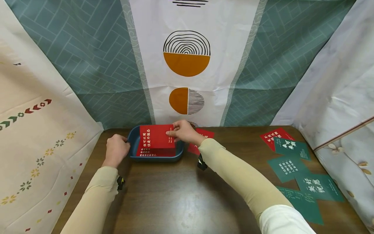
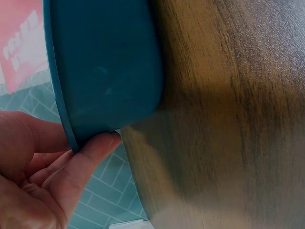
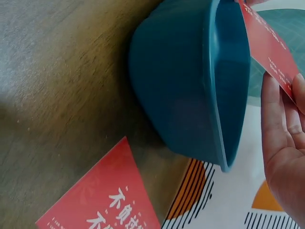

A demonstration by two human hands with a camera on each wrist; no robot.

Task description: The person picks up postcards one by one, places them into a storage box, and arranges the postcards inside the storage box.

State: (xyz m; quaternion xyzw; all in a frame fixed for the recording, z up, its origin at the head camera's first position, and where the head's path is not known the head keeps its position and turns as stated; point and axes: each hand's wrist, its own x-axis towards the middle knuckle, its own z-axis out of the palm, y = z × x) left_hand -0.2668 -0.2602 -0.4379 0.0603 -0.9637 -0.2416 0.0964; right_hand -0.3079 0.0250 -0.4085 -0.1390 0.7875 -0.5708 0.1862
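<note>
Left grip (image 2: 55,179) pinching bin (image 2: 105,62), green postcards (image 1: 288,169) perhaps, head view only

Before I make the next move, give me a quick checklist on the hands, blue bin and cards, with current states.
1. Left hand steadies the blue bin: ok, it pinches the rim at the bin's left end.
2. Right hand has the held red card: ok, pinched at its right edge.
3. Held card lined up with the bin: ok, it is at the opening.
4. Number of cards inside the bin: cannot tell, the held card blocks much of the view.
5. Nearby red card put away: not ok, it lies on the table right of the bin.
6. Far-right red card uncovered: not ok, a green card overlaps it.
</note>
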